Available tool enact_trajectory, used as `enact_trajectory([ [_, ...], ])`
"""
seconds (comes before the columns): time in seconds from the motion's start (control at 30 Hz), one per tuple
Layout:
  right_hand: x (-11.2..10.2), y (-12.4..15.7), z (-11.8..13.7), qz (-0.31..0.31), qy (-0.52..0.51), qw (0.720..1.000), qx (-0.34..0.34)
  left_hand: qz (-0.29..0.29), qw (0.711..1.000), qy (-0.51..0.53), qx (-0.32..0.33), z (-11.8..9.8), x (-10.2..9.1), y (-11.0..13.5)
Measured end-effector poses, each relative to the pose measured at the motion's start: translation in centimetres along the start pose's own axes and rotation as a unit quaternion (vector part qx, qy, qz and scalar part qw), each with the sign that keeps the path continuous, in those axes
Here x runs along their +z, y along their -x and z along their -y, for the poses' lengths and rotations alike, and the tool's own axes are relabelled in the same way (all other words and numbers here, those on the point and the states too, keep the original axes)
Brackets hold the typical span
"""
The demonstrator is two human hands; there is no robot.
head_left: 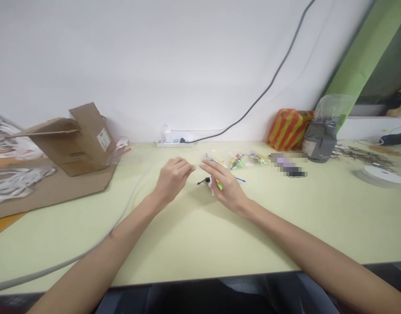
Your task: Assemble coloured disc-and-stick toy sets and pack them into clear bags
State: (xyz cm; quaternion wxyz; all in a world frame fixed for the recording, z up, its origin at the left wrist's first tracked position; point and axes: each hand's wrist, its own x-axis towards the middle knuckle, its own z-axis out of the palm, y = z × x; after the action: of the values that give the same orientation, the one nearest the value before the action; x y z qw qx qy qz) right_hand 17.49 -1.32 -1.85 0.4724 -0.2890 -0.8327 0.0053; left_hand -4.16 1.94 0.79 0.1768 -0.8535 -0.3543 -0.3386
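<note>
My left hand (174,178) is raised a little above the table, its fingers closed in a pinch. Whatever sits at its fingertips is too small to make out. Just to the right, my right hand (228,185) has its fingers stretched out towards the left fingertips, with a narrow gap between the hands. Under and beside the right hand are small plastic parts: a black arrow-shaped piece (203,180), a white piece (210,186), a lime green piece (219,186) and a blue arrow-shaped piece (241,179). The right palm and fingers partly cover these parts.
Behind the hands lie clear bags of coloured plastic parts (237,160). A power strip (174,143) lies by the wall. At left are a cardboard box (76,146) and a grey cable (121,216); at right a phone (295,171), striped bag (285,131) and white spool (382,175).
</note>
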Motion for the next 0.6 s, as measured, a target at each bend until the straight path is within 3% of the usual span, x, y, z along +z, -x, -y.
enact_trajectory([
  [0.2, 0.0, -0.24, -0.36, -0.003, 0.013, 1.0, 0.026, 0.01, 0.999, 0.031, 0.017, -0.24, -0.27, -0.14],
  [0.47, -0.51, -0.42, 0.0, -0.025, -0.027, 0.999, 0.008, 0.072, 0.995, 0.066, 0.033, 0.09, 0.14, 0.21],
  [0.6, -0.38, -0.15, 0.24, 0.033, -0.025, 0.999, -0.019, 0.097, 0.988, 0.118, 0.031, 0.49, -0.06, 0.47],
])
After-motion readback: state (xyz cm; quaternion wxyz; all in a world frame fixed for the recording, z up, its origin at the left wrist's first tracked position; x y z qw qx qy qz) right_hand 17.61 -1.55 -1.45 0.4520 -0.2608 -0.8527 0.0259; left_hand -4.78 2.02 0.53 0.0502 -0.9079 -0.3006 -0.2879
